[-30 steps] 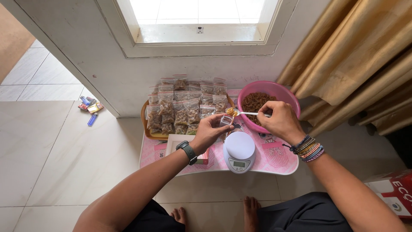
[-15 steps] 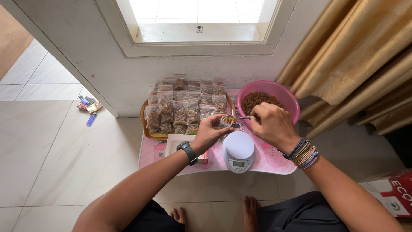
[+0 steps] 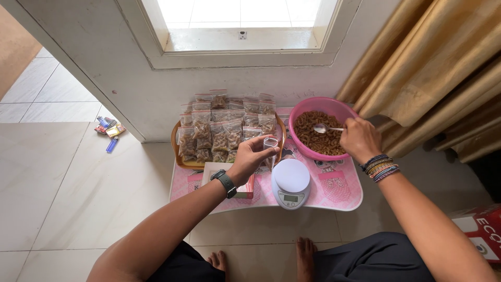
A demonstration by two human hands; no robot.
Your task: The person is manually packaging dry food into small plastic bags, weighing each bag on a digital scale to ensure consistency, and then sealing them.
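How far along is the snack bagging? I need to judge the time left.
Done: many filled bags stand packed on the tray. In hand: the left hand holds a small clear bag open, while the right hand dips a spoon into the pink bowl. Left: the bowl holds plenty of snack, and the scale sits bare.

Low worktop [image 3: 334, 196] with pink patterned cover, standing on tiled floor [image 3: 68, 177]. On it: white kitchen scale [image 3: 290, 183] at front, pink bowl [image 3: 319, 107] of brown snacks back right, tray [image 3: 176, 151] of filled bags back left, white box [image 3: 211, 171] front left.
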